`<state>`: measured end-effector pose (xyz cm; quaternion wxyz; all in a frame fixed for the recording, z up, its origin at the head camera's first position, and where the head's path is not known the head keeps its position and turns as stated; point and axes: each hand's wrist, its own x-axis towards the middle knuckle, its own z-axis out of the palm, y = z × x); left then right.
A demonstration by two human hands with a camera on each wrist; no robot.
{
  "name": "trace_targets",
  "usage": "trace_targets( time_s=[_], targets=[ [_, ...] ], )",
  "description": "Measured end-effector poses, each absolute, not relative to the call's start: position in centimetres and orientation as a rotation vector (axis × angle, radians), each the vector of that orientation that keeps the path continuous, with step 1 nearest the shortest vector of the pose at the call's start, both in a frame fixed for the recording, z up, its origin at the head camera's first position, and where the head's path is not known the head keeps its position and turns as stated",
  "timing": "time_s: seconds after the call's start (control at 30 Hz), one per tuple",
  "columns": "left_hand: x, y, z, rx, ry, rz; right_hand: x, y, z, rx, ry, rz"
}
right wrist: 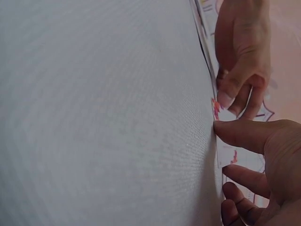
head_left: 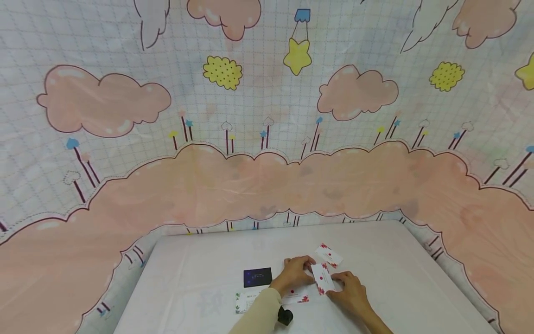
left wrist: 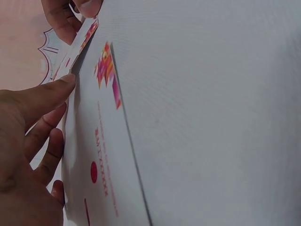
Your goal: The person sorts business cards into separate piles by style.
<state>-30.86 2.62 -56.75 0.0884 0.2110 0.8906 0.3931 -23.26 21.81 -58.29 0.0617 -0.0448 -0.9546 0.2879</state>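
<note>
Backdrop: a cartoon-print sheet (head_left: 267, 139) with pink clouds, yellow stars and a grid pattern, hung behind and around a white table (head_left: 200, 260). The table top is covered in a pale cloth.

Head view: both hands meet just right of table centre, near the front edge. The left hand (head_left: 294, 274), in a cream sleeve, and the right hand (head_left: 349, 290) both pinch one white card with red floral print (head_left: 323, 278), lifted slightly off the cloth and tilted. The left grips its near-left edge, the right its lower right corner.

Left wrist view: the left thumb presses against the card's edge, the other fingers curl beneath; the right hand's fingertips (left wrist: 70, 19) clamp the far end. Right wrist view agrees: the thumb lies flat on the card's edge, with the left hand's fingers opposite.

Other items on the table:
- a second floral card (head_left: 328, 254) lies flat just behind the held one, apart from it;
- a third floral card (head_left: 297, 298) lies under the left wrist;
- a dark blue card (head_left: 257, 277) lies to the left of the hands;
- a pale card with a green-edged print (head_left: 246, 300) lies in front of the dark one;
- a small black object (head_left: 285, 316) sits beside the left forearm; what it is cannot be told.
</note>
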Motion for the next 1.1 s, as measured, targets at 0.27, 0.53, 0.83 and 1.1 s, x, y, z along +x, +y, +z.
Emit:
trace_targets(
  time_s=[0.27,0.53,0.83,1.1],
  targets=[
    [-31.1,2.8,-57.2,0.700,2.643,1.182,-23.2,21.8,-58.2,-0.141,-2.892,0.864],
    [-31.4,3.2,-57.8,0.749,2.686,1.179,-23.1,21.9,-58.0,-0.131,-2.873,0.890],
    [-31.2,3.3,-57.5,0.801,2.726,1.134,-23.0,21.7,-57.6,-0.103,-2.812,0.923],
    [-31.5,2.5,-57.0,0.820,2.747,1.116,-23.5,21.5,-57.3,-0.024,-2.784,0.900]
  ],
)
